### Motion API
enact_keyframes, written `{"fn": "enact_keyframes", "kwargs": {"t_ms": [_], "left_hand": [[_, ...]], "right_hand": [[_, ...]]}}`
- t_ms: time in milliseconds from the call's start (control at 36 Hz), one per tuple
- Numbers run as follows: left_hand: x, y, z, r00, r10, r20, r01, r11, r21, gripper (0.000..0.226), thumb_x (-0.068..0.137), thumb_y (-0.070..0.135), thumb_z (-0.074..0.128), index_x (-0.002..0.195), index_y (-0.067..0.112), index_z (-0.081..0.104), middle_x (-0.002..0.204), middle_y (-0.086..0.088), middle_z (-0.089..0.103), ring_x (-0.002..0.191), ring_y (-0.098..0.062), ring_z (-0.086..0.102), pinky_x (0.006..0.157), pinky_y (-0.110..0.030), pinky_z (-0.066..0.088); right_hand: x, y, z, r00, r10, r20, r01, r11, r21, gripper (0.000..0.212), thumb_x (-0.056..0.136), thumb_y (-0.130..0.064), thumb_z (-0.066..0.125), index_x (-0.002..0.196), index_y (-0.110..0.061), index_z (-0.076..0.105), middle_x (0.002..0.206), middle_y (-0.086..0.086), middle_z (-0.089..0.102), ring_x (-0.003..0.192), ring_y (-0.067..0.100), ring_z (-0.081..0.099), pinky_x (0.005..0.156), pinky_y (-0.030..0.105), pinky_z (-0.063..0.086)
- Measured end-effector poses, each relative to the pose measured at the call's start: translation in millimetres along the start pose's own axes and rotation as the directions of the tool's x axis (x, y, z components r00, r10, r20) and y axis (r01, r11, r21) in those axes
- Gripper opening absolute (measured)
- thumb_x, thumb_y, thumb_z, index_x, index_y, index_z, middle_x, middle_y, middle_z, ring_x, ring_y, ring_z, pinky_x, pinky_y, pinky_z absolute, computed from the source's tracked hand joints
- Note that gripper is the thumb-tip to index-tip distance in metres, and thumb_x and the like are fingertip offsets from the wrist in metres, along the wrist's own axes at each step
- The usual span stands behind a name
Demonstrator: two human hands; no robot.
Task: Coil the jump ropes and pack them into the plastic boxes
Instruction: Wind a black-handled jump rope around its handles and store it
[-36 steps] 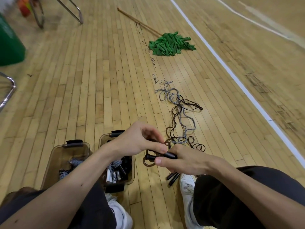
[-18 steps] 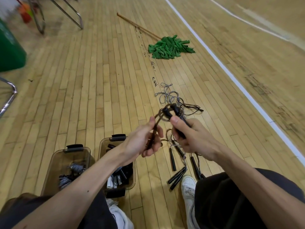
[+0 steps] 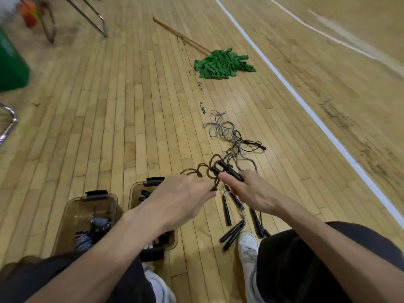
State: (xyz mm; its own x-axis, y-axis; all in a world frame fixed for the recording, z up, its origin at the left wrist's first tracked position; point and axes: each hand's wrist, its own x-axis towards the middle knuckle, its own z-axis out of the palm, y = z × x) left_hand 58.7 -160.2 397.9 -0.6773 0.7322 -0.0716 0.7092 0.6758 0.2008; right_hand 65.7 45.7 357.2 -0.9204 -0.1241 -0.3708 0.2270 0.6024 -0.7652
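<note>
Rope (image 3: 207, 169) in play was the brown one, bunched in loose loops up off the floor (image 3: 109, 127) between both hands, about dead centre of the view. Right hand (image 3: 251, 191) had its two black handles (image 3: 229, 171) side by side, thumb pressed flat on top and the other fingers curled underneath. Left hand (image 3: 181, 197) was closed round the loops just at 9 o'clock of the handles. Its back faced the camera, so I couldn't tell exactly how those fingertips sat. My read: coil close to finished, not packed yet. Cord looked thin, light and floppy with a bit of spring, so I'd guess the loops pop open the second you slacken off. Best hold is probably the stiff handles in one hand and a pinch across all the loops where they cross with the other, then move it as one bundle. Boxes (image 3: 72, 213) sat open at 8 o'clock of the hands, both with coiled ropes inside, so a short trip. At 12 to 1 o'clock lay a tangle (image 3: 227, 136) of grey and dark cords, with spare handles (image 3: 232, 234) at 5 o'clock beside a white shoe (image 3: 248, 246). Snagging on that lot seemed the main risk. Green mop (image 3: 220, 64) way out at 12.
</note>
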Motion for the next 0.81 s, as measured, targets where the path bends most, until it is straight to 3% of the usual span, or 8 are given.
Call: {"fn": "enact_keyframes", "kwargs": {"t_ms": [83,167,278,361,444,528,639,806], "left_hand": [[-2,-13,-2,0.985,0.060,-0.161,-0.082,0.988,-0.133,0.047,0.098,0.047,0.030,0.113,0.018,0.064,0.094,0.010,0.064,0.077,-0.010,0.061,0.068,-0.030,0.055],[-5,-24,-2,0.955,0.088,-0.283,-0.152,0.966,-0.211,0.039,0.095,0.042,0.043,0.106,0.016,0.070,0.092,0.019,0.051,0.071,0.000,0.047,0.062,-0.016,0.045],[-11,-31,-1,0.975,0.024,-0.220,-0.107,0.921,-0.374,0.041,0.095,0.047,0.042,0.108,0.020,0.069,0.098,0.016,0.056,0.081,-0.002,0.055,0.070,-0.019,0.047],[-14,-37,-2,0.976,-0.088,-0.199,-0.040,0.827,-0.561,0.040,0.093,0.052,0.045,0.103,0.023,0.070,0.096,0.020,0.062,0.093,-0.002,0.060,0.082,-0.021,0.048],[-16,-41,-3,0.966,-0.181,-0.184,0.007,0.732,-0.681,0.039,0.089,0.053,0.049,0.100,0.023,0.072,0.094,0.016,0.067,0.095,-0.003,0.062,0.082,-0.022,0.048],[-17,-40,2,0.969,-0.186,-0.162,0.022,0.716,-0.697,0.034,0.090,0.050,0.053,0.098,0.023,0.073,0.095,0.017,0.066,0.097,-0.004,0.061,0.084,-0.021,0.047],[-15,-37,6,0.977,-0.183,-0.108,0.051,0.694,-0.718,0.031,0.090,0.052,0.052,0.096,0.029,0.071,0.094,0.017,0.067,0.098,-0.003,0.062,0.086,-0.024,0.047],[-7,-35,6,0.977,-0.213,-0.024,0.118,0.630,-0.767,0.016,0.092,0.047,0.056,0.088,0.038,0.068,0.083,0.021,0.068,0.085,-0.001,0.063,0.077,-0.025,0.043]], "right_hand": [[-1,-2,4,0.998,-0.025,0.056,0.026,0.999,-0.022,0.064,0.083,-0.078,0.043,0.073,-0.016,0.055,0.062,0.000,0.050,0.056,0.017,0.046,0.057,0.033,0.042],[-2,-5,8,0.988,-0.034,0.153,0.037,0.999,-0.016,0.071,0.079,-0.085,0.041,0.076,-0.016,0.056,0.065,0.003,0.048,0.057,0.019,0.044,0.058,0.035,0.041],[-5,-13,15,0.960,-0.048,0.275,0.055,0.998,-0.018,0.060,0.085,-0.074,0.042,0.075,-0.016,0.054,0.064,0.002,0.045,0.052,0.013,0.040,0.052,0.027,0.038],[-8,-21,15,0.943,-0.073,0.325,0.050,0.996,0.080,0.054,0.089,-0.065,0.045,0.075,-0.013,0.051,0.059,0.000,0.042,0.047,0.010,0.036,0.044,0.020,0.034],[-11,-26,15,0.935,-0.092,0.344,0.061,0.993,0.102,0.053,0.093,-0.063,0.044,0.076,-0.013,0.051,0.060,0.001,0.042,0.047,0.011,0.035,0.044,0.021,0.033],[-13,-28,21,0.920,-0.097,0.380,0.092,0.995,0.033,0.054,0.096,-0.064,0.039,0.076,-0.015,0.051,0.063,0.001,0.044,0.050,0.011,0.037,0.050,0.023,0.037],[-15,-29,28,0.912,-0.131,0.389,0.157,0.987,-0.035,0.057,0.092,-0.070,0.033,0.073,-0.020,0.050,0.062,0.000,0.045,0.056,0.016,0.041,0.062,0.036,0.041],[-20,-30,26,0.919,-0.162,0.358,0.194,0.979,-0.055,0.057,0.097,-0.064,0.029,0.075,-0.016,0.051,0.060,0.001,0.044,0.054,0.012,0.040,0.060,0.029,0.039]]}}
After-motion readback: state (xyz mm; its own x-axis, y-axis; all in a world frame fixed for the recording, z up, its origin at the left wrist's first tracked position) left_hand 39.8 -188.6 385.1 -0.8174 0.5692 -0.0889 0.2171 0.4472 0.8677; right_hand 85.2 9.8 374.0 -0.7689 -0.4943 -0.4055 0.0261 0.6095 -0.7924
